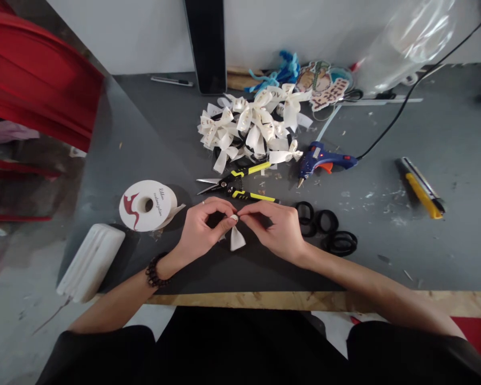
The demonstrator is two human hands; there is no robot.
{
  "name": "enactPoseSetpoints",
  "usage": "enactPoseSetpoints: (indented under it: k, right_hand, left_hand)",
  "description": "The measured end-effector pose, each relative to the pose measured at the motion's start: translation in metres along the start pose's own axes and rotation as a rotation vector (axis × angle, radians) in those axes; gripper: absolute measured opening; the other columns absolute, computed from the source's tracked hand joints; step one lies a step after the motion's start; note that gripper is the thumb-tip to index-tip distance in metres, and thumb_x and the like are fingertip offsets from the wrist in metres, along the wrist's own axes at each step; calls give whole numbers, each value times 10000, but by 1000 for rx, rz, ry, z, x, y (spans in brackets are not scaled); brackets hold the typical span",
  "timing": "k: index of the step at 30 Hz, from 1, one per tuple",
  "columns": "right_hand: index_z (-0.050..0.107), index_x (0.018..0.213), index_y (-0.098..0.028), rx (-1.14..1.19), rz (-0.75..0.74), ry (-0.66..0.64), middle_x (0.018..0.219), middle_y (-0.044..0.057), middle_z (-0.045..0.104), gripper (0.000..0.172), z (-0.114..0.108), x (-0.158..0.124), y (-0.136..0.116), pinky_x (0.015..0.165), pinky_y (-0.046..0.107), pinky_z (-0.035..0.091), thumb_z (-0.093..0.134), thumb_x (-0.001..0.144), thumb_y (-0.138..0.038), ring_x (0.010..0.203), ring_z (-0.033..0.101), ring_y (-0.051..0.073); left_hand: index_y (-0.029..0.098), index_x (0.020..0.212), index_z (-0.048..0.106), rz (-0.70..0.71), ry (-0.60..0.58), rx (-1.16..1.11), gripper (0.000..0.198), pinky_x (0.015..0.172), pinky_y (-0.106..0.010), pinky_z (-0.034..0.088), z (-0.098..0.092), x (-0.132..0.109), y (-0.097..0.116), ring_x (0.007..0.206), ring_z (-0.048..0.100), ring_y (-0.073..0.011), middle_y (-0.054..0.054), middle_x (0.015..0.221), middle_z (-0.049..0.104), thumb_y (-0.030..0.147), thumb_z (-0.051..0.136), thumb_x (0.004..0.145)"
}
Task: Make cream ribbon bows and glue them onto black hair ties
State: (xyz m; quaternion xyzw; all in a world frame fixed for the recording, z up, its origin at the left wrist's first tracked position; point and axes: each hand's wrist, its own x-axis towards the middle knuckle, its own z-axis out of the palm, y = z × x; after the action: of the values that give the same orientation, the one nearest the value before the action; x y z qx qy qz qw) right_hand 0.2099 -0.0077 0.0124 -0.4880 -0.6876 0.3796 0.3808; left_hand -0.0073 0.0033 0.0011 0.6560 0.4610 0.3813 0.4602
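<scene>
Head feed: I have both hands at lower centre of the frame, above the dark grey surface (144,133). The short white ribbon piece with a gathered knot (237,240) is between them, its loose tail pointing down the frame. My left hand (200,230) has thumb and fingers narrow, pinching the knot; my right hand (278,231) closes its fingers on the same knot from the other side. The exact part under the right fingers is too small to tell.

Just above the hands I note black snips with yellow handles (226,184), blades apart. Left of centre: a white ribbon spool with printed label (160,208). Right of the right hand: loose black elastic rings (336,219). Upper centre: a heap of white ribbon bows (260,120); beside it, a blue glue gun with orange trigger (326,159), nozzle pointing down the frame.
</scene>
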Motion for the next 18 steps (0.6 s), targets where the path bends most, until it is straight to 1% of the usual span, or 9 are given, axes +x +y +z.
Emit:
enactPoseSetpoints:
  k: [2,5,8,10,12,15,18]
  right_hand:
    - [829,1007,-256,-27,-23,-31,951,19,843,169,-4,3,-2,719,292,603,682,1022,-339,754,751,170]
    - [840,990,-261,-38,-4,-87,931,12,844,170,-10,7,-5,690,291,582,771,967,-415,666,702,152]
    - [838,930,-261,6,59,-138,840,-9,819,130,-14,11,-6,634,278,524,804,942,-386,615,643,132]
    - [818,899,-242,71,87,-206,775,-18,779,130,-16,13,-5,604,266,483,800,945,-363,606,609,123]
    - [794,897,-227,134,88,-259,775,-18,758,145,-17,14,-3,606,261,471,795,951,-362,628,604,122]
    - [785,916,-233,150,45,-257,822,-14,766,153,-17,14,0,652,267,485,789,967,-378,667,625,128]
    - [794,914,-246,106,-35,-203,840,-9,776,138,-15,14,2,685,279,492,784,975,-369,677,635,134]
  left_hand:
    - [214,913,768,39,-23,53,175,992,-386,571,0,-1,2,1051,723,-224,-93,1118,763,384,788,955]
    - [221,928,768,73,-16,75,150,1054,-410,546,0,-1,3,1144,700,-242,-104,1206,734,366,784,957]
    - [222,916,763,33,-7,-11,150,1077,-417,528,0,-1,-1,1174,691,-249,-106,1233,714,356,830,920]
    - [219,894,750,10,-41,-101,179,1085,-419,521,0,-1,-4,1189,687,-254,-107,1239,707,363,856,896]
    - [216,879,739,14,-101,-151,208,1071,-418,526,0,0,-5,1181,685,-255,-111,1238,705,387,856,894]
    - [216,893,737,32,-182,-139,226,1012,-409,549,-1,1,-3,1145,685,-254,-122,1231,704,427,807,935]
    - [216,919,733,32,-203,-95,236,1017,-413,547,-3,2,1,1166,674,-262,-127,1225,705,441,731,990]
